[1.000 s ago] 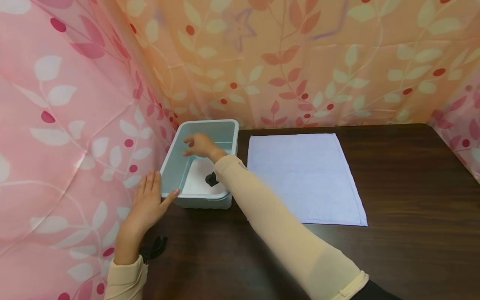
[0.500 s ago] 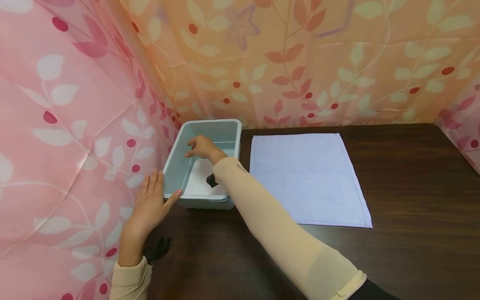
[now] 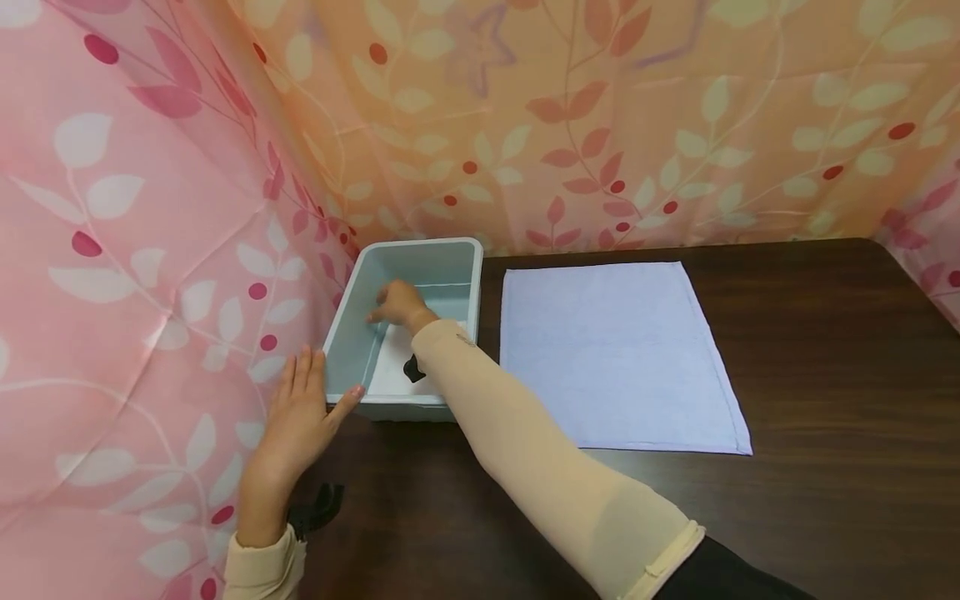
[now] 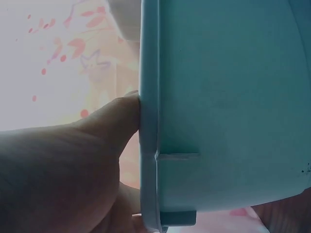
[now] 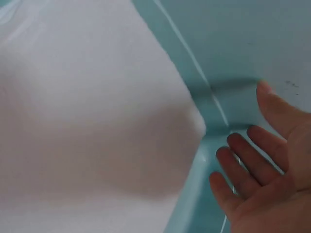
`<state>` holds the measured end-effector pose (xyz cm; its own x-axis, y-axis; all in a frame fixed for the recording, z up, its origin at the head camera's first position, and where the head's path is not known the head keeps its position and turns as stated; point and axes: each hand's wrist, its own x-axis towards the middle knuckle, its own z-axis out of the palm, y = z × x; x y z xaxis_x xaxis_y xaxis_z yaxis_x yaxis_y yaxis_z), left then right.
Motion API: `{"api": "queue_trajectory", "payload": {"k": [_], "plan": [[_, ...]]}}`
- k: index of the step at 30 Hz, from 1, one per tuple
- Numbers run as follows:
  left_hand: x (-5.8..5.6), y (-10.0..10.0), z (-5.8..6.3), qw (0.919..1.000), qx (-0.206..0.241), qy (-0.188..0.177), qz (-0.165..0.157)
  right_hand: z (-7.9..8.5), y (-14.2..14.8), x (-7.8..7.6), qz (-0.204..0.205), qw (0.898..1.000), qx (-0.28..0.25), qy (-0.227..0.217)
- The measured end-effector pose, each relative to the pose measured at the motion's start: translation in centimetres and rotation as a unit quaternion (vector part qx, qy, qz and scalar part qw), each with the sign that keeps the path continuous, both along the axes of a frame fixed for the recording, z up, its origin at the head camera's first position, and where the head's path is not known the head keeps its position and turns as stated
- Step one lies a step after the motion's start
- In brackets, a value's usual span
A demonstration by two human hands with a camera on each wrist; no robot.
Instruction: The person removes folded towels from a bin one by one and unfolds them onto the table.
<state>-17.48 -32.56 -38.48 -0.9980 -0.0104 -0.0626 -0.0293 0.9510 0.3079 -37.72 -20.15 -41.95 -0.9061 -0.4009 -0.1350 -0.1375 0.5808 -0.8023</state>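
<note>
A pale blue-green plastic bin (image 3: 442, 265) stands at the table's back left. On its floor lies a flat white sheet, perhaps cloth (image 3: 388, 367). My left hand (image 3: 294, 429) rests on the bin's near left corner, fingers straight along the outside and thumb at the front rim. The left wrist view shows this thumb against the rim, beside the bin's wall (image 4: 228, 97). Inside the bin, my right hand (image 3: 402, 304) reaches over the far part. In the right wrist view its spread, slightly bent fingers hold nothing, near a corner of the white sheet (image 5: 102, 87).
To the right of the bin, a lavender towel (image 3: 622, 358) lies flat on the dark wooden table (image 3: 810, 400). A pink patterned curtain (image 3: 150, 333) hangs close by on the left, and an orange one (image 3: 600, 125) behind.
My right hand has shifted slightly towards the near side and lower in the bin. The left hand stays at the corner. The head view has moved a little.
</note>
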Motion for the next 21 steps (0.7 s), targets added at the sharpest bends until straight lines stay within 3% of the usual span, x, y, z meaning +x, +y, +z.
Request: {"api": "queue_trajectory", "payload": {"k": [5, 11, 21], "plan": [[0.07, 0.06, -0.02, 1.0, 0.001, -0.007, 0.007, 0.06, -0.01, 0.47, -0.025, 0.998, 0.061, 0.009], [-0.11, -0.05, -0.16, 1.0, 0.0, -0.003, 0.008, -0.11, -0.14, 0.35, -0.021, 0.994, 0.107, 0.004], [0.02, 0.09, -0.09, 0.9999, 0.007, -0.001, 0.01, -0.29, -0.17, 0.49, -0.038, 0.994, 0.096, -0.029]]}}
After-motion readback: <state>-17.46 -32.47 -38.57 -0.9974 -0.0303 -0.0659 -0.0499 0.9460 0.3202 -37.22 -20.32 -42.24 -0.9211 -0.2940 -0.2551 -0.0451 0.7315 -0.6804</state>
